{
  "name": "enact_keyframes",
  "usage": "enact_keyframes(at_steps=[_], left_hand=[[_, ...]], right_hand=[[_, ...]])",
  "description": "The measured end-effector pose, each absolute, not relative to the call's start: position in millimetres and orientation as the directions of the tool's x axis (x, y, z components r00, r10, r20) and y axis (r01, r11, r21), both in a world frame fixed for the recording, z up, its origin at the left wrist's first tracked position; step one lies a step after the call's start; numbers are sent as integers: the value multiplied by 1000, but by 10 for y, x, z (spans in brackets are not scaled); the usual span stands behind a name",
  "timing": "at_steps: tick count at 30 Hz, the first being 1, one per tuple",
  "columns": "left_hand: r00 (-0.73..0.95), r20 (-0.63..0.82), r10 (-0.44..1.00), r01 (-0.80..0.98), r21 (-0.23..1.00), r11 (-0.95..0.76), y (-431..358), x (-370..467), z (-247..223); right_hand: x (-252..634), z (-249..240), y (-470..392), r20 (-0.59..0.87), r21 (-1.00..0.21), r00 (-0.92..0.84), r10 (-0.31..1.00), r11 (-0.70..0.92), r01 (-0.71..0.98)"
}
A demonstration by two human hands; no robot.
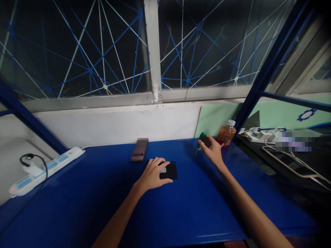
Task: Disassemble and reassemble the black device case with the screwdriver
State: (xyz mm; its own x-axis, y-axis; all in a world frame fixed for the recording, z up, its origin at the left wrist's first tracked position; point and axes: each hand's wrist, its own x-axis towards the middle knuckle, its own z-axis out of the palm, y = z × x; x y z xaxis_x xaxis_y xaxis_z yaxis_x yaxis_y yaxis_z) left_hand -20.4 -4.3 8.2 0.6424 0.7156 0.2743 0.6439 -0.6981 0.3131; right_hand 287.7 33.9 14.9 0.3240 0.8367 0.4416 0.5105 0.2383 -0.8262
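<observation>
A flat black rectangular item (170, 169) with a small pale label lies on the blue table. Over its left part rests my left hand (154, 173), fingers spread across its top and thumb along the near edge. My right hand (212, 151) is raised to the right of it, fingers closed round the green handle of a screwdriver (202, 140). The thin shaft points down toward the table. Tiny specks, too small to identify, lie on the surface below the shaft. Behind my left hand is a dark phone-like object (139, 151), partly blurred out.
A bottle of reddish-orange drink (226, 134) stands behind my right hand. On the left of the blue table (196, 210) lies a white power strip (49, 171) with a black cable. At the right, cables and another power strip (261, 136) lie on a black surface.
</observation>
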Motion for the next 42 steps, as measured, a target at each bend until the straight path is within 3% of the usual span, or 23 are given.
enact_keyframes(at_steps=[14, 19, 25, 42], left_hand=[[639, 288, 714, 644, 309, -700, -39, -189, 49], [602, 367, 709, 615, 353, -705, -59, -133, 90], [512, 471, 718, 563, 447, -695, -107, 11, 101], [450, 477, 755, 585, 481, -653, -233, 244, 9]], right_hand=[[2733, 207, 266, 434, -870, 324, 840, 297, 394], [2658, 263, 252, 421, -906, 327, 846, 373, 199], [2446, 315, 170, 331, -933, 271, 904, 357, -49], [2190, 342, 28, 318, -931, 146, 937, 338, -141]])
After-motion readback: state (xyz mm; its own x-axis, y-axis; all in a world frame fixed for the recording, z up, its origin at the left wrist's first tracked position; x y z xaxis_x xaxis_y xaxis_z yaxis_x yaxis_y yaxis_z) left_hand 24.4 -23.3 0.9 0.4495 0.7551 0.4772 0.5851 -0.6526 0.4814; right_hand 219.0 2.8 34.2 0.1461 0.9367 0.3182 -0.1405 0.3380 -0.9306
